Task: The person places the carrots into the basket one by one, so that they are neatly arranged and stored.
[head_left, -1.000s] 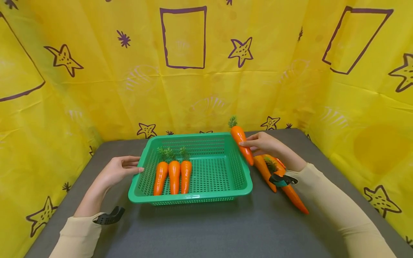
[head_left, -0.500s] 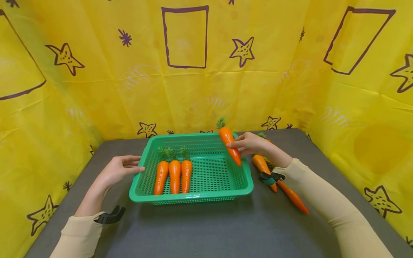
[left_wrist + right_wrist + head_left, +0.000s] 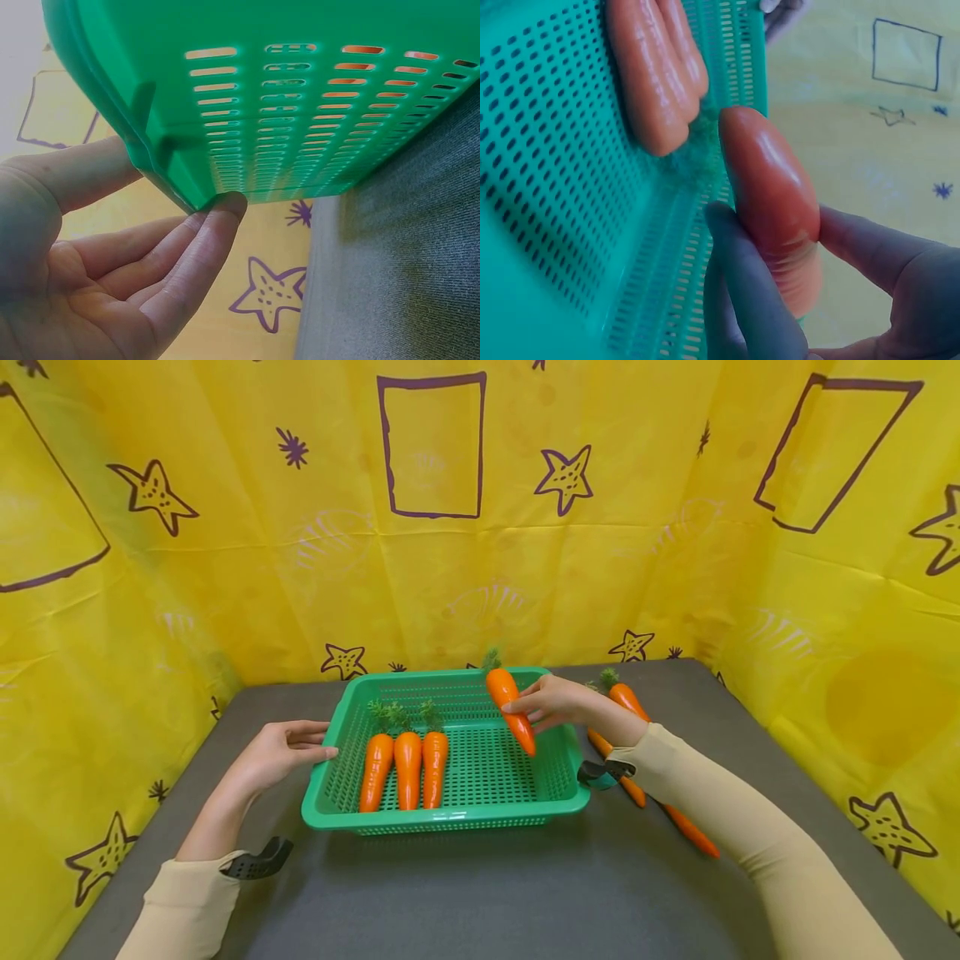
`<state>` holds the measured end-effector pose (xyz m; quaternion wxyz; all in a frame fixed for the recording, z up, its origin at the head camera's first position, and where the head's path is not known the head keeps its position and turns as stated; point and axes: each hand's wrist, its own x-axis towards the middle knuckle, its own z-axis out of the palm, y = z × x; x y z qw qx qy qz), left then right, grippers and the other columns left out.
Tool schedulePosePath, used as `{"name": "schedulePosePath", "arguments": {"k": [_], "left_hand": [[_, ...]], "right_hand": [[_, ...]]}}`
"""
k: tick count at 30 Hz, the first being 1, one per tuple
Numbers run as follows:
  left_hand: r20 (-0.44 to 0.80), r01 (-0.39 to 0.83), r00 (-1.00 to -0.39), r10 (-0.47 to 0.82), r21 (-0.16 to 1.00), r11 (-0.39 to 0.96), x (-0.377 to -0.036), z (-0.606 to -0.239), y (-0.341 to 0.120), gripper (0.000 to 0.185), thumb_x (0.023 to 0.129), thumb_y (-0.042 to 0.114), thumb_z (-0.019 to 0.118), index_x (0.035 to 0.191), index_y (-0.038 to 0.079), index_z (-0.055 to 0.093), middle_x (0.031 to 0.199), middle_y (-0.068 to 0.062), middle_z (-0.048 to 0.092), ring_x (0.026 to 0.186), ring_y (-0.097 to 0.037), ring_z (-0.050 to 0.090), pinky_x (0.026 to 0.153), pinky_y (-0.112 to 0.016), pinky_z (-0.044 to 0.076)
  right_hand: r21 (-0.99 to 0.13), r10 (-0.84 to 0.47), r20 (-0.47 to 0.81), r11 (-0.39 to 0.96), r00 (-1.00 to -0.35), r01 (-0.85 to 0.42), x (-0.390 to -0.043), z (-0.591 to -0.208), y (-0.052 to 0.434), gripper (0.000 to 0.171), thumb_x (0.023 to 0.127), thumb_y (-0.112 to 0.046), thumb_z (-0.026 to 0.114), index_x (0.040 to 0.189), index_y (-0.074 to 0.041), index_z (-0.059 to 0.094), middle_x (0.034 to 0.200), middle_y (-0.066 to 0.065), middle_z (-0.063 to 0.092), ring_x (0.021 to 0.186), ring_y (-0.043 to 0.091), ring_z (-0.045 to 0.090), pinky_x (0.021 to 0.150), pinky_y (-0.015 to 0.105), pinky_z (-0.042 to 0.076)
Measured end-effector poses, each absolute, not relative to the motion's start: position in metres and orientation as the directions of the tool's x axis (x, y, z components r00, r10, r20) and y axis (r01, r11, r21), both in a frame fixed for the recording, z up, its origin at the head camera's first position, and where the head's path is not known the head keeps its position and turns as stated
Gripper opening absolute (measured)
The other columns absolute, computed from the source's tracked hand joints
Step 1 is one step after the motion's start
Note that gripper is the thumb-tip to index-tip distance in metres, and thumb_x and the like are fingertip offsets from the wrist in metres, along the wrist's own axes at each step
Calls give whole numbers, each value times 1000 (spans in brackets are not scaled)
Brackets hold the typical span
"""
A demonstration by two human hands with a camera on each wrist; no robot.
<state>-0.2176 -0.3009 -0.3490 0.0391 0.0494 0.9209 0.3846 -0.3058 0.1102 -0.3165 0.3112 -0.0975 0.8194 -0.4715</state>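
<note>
Above the right part of the green plastic basket point(image 3: 450, 817), my right hand point(image 3: 564, 702) holds an orange carrot point(image 3: 510, 710) between thumb and fingers. Its leafy top points up and away, its tip down toward me. In the right wrist view the same carrot point(image 3: 769, 180) is pinched near the basket's perforated wall. My left hand point(image 3: 270, 756) grips the basket's left rim, thumb on top and fingers against the outside, as the left wrist view shows. Inside, three carrots point(image 3: 407, 770) lie side by side on the left, leafy ends toward the back.
More carrots point(image 3: 628, 697) lie on the dark grey table point(image 3: 450, 893) right of the basket, partly hidden by my right forearm. A yellow patterned curtain point(image 3: 330, 593) closes off the back and both sides. Each wrist wears a black band point(image 3: 258, 862).
My right hand has carried the carrot leftward from the basket's right rim to over its inside, lowering it slightly. The left hand and the basket have stayed in place.
</note>
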Motion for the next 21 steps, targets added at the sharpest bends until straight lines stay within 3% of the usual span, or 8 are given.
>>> {"name": "schedulePosePath", "arguments": {"k": [12,21], "left_hand": [[-38,59,-992,122,710,702,-219,-349,-301,74,83,45,70,136,-1,49,123,-25,60,113,-37,58,92,-52,48],[-48,52,-991,122,713,699,-218,-348,-301,75,83,46,70,137,-1,48,126,-25,58,115,-38,57,93,-53,47]], "right_hand": [[-818,-504,-458,561,-733,125,-301,-324,87,35,92,-23,64,114,4,64,108,14,68,92,22,69,87,43,54],[-816,-523,-490,556,-697,156,-302,-332,72,30,92,-20,64,107,6,65,107,14,67,97,25,67,81,37,57]]}}
